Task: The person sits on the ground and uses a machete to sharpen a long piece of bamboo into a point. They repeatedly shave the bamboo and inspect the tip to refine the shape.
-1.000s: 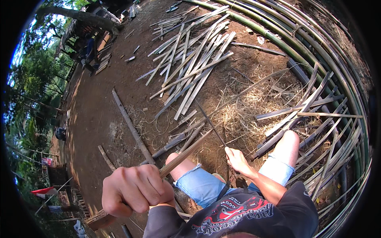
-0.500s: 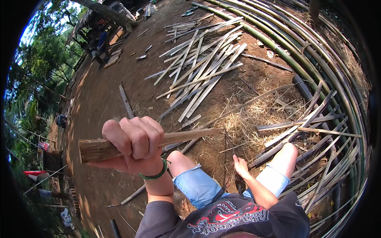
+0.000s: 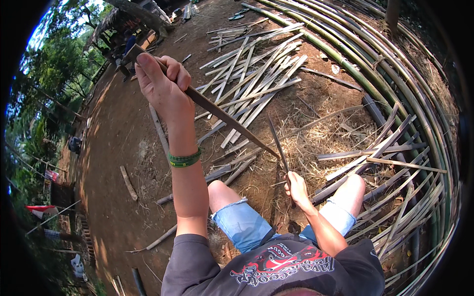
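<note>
Wooden strip (image 3: 222,115), held by the left hand (image 3: 165,90) at ten o'clock, could twist and make the knife (image 3: 278,142), held by the right hand (image 3: 297,187) at four o'clock, slip.

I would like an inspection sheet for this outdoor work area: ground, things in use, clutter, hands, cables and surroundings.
Surface: brown earth, partly in sun and shade.
Things in use: flat brown strip and narrow dark blade; the strip's end overlaps the blade in view, contact cannot be told.
Clutter: pile of pale strips ahead; curly shavings nearer; more loose strips on the right.
Hands: left hand raised, gripping the strip near its far-left end; right hand gripping the blade's lower end.
Cables: nothing seen.
Surroundings: long bamboo poles along the right, trees on the left.
</note>
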Motion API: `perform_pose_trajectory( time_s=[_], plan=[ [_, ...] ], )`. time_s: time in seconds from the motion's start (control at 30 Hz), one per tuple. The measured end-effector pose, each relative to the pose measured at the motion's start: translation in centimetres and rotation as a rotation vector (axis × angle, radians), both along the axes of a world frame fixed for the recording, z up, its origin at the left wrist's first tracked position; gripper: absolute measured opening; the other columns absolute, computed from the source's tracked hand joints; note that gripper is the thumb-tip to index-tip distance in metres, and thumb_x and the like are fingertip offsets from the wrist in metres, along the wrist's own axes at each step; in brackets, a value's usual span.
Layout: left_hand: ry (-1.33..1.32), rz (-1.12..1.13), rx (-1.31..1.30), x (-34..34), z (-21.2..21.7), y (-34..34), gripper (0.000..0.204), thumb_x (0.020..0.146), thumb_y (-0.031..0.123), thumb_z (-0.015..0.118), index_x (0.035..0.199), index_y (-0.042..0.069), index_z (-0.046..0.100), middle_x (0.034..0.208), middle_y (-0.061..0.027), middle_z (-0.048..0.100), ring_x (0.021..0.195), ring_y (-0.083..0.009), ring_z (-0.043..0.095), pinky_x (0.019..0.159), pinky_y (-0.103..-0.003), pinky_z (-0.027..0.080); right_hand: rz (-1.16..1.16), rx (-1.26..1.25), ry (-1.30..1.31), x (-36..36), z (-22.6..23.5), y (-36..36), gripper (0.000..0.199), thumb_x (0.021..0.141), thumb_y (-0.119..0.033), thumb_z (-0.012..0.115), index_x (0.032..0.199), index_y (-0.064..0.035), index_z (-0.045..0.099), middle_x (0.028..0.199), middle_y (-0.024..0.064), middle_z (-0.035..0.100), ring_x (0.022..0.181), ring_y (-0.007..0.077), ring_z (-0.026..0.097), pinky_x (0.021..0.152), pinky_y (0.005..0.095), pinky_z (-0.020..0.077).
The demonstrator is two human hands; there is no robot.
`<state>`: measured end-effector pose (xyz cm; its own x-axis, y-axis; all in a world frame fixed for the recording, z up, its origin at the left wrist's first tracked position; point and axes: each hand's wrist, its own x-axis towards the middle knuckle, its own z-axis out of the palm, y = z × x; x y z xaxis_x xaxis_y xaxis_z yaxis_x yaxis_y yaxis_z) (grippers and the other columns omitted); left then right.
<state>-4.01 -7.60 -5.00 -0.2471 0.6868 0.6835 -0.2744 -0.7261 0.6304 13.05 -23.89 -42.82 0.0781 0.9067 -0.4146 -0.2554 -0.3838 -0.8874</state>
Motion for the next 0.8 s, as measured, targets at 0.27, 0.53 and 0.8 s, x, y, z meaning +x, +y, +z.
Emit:
perform_pose_trajectory(
  time_s=[0.27, 0.53, 0.8],
  plan=[
    [0.071, 0.077, 0.02, 4.0, 0.5, 0.7, 0.043, 0.098, 0.05, 0.05, 0.079, 0.013, 0.038, 0.056, 0.0015, 0.037, 0.041, -0.0053, 0.029, 0.039, -0.022, 0.021, 0.14, 0.408, 0.063, -2.6, 16.4, 1.5, 0.038, 0.103, -0.035, 0.039, 0.094, -0.0021, 0.054, 0.057, 0.0003, 0.047, 0.05, 0.0072, 0.043, 0.047, 0.0255, 0.0353],
    [0.079, -0.179, -0.028, 3.9, 0.4, 0.6, 0.053, 0.097, 0.059, 0.042, 0.077, 0.01, 0.044, 0.055, 0.0015, 0.037, 0.04, -0.0058, 0.028, 0.038, -0.022, 0.02, 0.119, 0.43, 0.063, -2.1, 13.0, 0.3, 0.044, 0.103, -0.044, 0.038, 0.094, -0.0032, 0.051, 0.056, -0.0028, 0.044, 0.048, 0.004, 0.037, 0.044, 0.0212, 0.0307],
    [0.133, -0.48, 0.058, 4.1, -0.3, -0.6, 0.052, 0.099, 0.059, 0.03, 0.085, 0.013, 0.051, 0.052, 0.0027, 0.036, 0.034, -0.0055, 0.023, 0.034, -0.022, 0.018, 0.109, 0.579, -0.097, -1.3, 17.5, -0.3, 0.044, 0.103, -0.04, 0.039, 0.084, -0.0008, 0.05, 0.057, 0.0014, 0.043, 0.051, 0.0081, 0.043, 0.047, 0.0265, 0.0338]
  ],
)
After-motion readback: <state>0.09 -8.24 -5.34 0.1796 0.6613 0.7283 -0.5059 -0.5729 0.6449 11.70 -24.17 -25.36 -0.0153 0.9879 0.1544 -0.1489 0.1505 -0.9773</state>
